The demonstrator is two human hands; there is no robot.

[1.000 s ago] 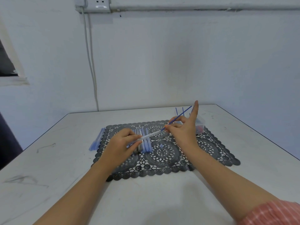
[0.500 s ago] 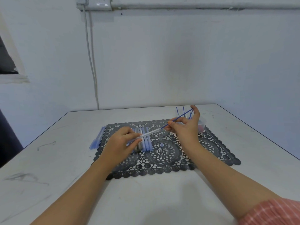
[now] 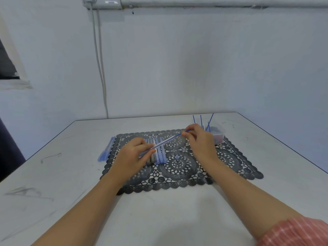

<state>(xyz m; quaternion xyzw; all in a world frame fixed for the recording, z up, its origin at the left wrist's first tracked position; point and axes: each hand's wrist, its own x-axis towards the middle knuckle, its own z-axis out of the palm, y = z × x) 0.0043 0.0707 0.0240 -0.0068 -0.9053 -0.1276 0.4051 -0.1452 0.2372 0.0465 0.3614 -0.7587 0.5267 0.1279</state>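
Since the earlier frame, your right hand (image 3: 200, 139) has curled its forefinger down and slid the blue refill (image 3: 178, 135) deeper into the clear pen barrel (image 3: 159, 144), which is held above the lace mat (image 3: 230, 162). Your right hand pinches the refill. Your left hand (image 3: 132, 157) grips the barrel and hides its near end. The box (image 3: 220, 132) on the table (image 3: 71, 174) is partly hidden behind your right hand.

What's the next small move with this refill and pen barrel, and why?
Probably slide the blue refill further into the clear pen barrel with the right hand. That hand pinches the refill's outer end, a short stretch of refill shows outside the barrel, and the left hand grips the barrel's other end, lined up with it.
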